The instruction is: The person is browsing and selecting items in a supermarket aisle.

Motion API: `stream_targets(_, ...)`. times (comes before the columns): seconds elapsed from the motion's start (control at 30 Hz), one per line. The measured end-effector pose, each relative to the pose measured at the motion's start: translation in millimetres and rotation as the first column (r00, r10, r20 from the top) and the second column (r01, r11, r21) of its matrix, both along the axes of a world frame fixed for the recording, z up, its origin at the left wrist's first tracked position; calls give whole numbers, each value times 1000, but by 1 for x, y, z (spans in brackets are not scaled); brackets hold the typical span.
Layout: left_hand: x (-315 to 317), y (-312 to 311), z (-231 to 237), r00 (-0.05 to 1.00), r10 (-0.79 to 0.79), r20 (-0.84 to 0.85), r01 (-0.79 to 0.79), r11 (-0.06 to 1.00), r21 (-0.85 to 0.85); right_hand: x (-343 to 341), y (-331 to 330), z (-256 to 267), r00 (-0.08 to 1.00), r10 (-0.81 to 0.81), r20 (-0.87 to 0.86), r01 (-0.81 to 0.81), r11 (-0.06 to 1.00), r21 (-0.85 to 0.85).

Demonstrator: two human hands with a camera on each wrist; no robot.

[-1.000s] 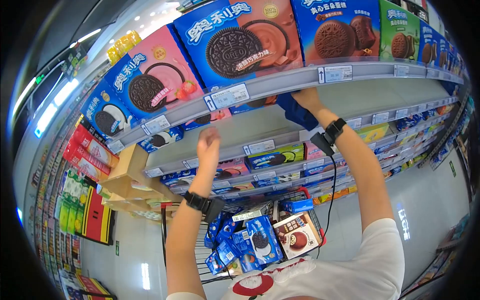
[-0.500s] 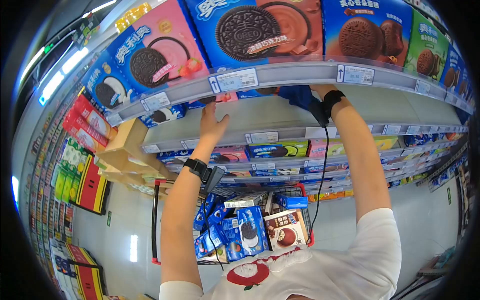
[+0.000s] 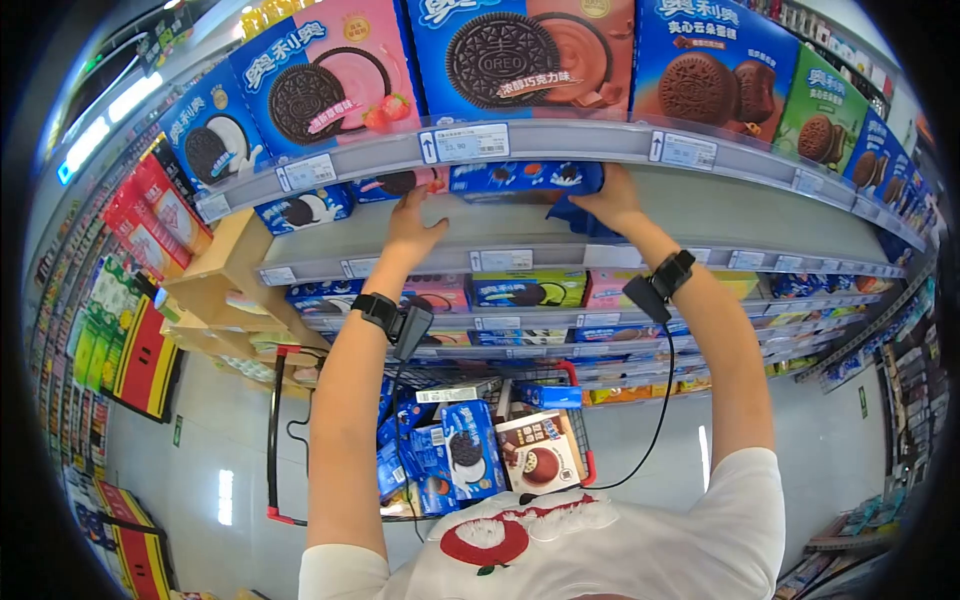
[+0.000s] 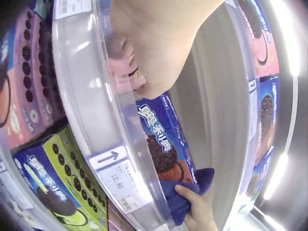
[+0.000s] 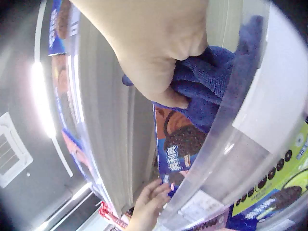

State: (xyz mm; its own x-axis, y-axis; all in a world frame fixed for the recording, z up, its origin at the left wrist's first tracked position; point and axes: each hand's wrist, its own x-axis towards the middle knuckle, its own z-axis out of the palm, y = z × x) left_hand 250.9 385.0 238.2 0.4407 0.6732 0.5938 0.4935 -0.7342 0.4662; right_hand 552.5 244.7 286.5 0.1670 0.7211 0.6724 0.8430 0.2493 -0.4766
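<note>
Our right hand [image 3: 612,205] has drawn back, grasping crumpled navy cloth [image 3: 572,218] against the blue cardboard box [image 3: 520,178] beside it; left hand [image 3: 412,232] released, we're likely positioning, next needing even pressure

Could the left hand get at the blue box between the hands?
Likely yes: the left hand is open near one end of the box, while the right hand and cloth are at the other.

Box: blue, brown-orange on the front, cookie print, closed, on the shelf [image 3: 740,215] behind the clear lip [image 4: 91,91] (partly hidden) [image 4: 163,139]
Cloth: dark blue, fuzzy, crumpled, bunched in the right hand [image 5: 149,53], at the box's right end [image 5: 207,84]
</note>
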Motion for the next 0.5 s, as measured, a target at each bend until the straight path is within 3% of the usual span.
stream_targets(0.07,3,-17,11,999,-39,-4,40,997,59,-17,-23,5,984,-34,174,5,986,166)
stream_targets(0.1,3,-28,17,998,-66,-13,67,995,72,-27,-42,12,971,53,234,-94,981,168)
stream_targets(0.2,1,-51,16,989,-139,-49,143,986,88,-51,-79,23,893,64,445,-195,947,254)
stream_targets(0.3,-10,-88,28,978,-196,-78,202,976,84,-63,-99,22,901,9,433,-173,924,342)
stream_targets(0.4,-25,-110,34,988,-151,-18,152,982,109,-73,-117,26,924,45,380,-204,898,391)
stream_targets(0.43,-32,-114,33,991,-129,-29,132,971,200,-78,-123,27,935,76,345,-217,893,393)
stream_targets(0.5,-47,-130,32,958,-208,197,182,973,141,-86,-142,30,944,170,284,-268,897,352)
